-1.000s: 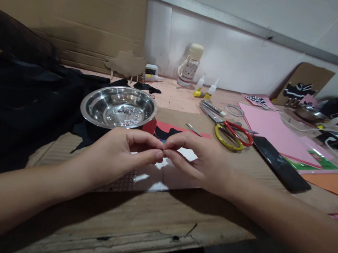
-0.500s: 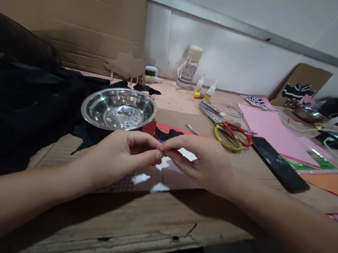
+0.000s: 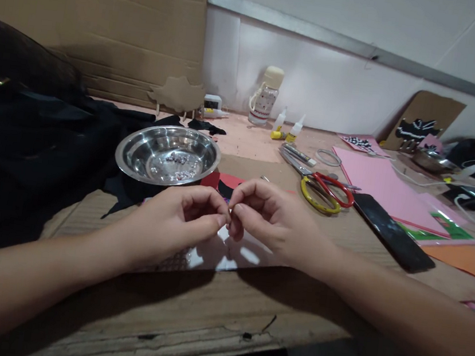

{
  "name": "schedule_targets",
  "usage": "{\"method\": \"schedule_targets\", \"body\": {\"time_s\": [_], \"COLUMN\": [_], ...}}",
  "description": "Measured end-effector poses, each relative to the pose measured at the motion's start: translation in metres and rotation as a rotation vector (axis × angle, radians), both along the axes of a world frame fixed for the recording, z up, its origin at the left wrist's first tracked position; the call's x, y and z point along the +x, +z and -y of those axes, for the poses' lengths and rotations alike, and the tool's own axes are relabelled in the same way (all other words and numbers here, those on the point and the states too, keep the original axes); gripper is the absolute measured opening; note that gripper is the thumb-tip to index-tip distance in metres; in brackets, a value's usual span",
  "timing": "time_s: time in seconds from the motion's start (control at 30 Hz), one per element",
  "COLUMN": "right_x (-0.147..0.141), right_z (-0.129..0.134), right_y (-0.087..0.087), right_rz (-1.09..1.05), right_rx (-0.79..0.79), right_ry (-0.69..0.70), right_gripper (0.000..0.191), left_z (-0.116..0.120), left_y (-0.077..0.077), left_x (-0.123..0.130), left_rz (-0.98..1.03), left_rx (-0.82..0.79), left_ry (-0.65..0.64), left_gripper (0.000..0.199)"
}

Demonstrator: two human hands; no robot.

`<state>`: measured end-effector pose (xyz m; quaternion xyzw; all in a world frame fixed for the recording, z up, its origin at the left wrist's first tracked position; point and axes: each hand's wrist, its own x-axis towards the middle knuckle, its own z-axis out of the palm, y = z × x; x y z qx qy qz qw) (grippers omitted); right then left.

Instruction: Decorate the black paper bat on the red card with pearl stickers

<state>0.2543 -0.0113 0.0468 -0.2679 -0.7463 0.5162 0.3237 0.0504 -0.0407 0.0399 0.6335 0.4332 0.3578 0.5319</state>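
Note:
My left hand and my right hand meet fingertip to fingertip above the near part of the table. Each one pinches thumb against fingers; whatever lies between the tips is too small to make out. Beneath them is a shiny clear sheet with rows of small beads or gems at its left. Red material with a black shape on it shows just behind my fingers. A steel bowl holding small shiny pieces stands behind my left hand.
Scissors with red and yellow handles, a black phone and pink sheets lie to the right. Small glue bottles and a capped bottle stand at the back. Black cloth covers the left side.
My right hand's fingers have curled in more and its thumb has come up across them. My left hand has stayed nearly in place, still pinched.

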Motion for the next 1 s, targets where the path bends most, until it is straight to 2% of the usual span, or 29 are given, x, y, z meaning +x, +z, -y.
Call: {"method": "schedule_targets", "body": {"time_s": [0.17,0.33,0.67,0.87,1.0], "right_x": [-0.001,0.000,-0.001,-0.001,-0.001], "right_z": [0.001,-0.004,-0.006,-0.007,-0.005], "right_y": [0.002,0.000,-0.004,-0.004,-0.004], "right_rz": [-0.026,-0.057,-0.044,-0.083,-0.037], "right_rx": [-0.119,-0.158,-0.144,-0.119,-0.109], "right_ry": [0.005,-0.007,-0.007,0.020,-0.011], "right_gripper": [0.003,0.006,0.005,0.006,0.007], "left_z": [-0.006,-0.009,-0.009,-0.009,-0.008], "left_y": [-0.006,-0.009,-0.009,-0.001,0.004], "left_x": [-0.004,-0.002,-0.001,0.003,0.004], "left_rz": [0.068,0.153,0.170,0.311,0.318], "left_rx": [-0.102,-0.191,-0.213,-0.354,-0.340], "left_ry": [0.070,0.139,0.072,0.092,0.096], "left_gripper": [0.011,0.014,0.025,0.011,0.009]}}
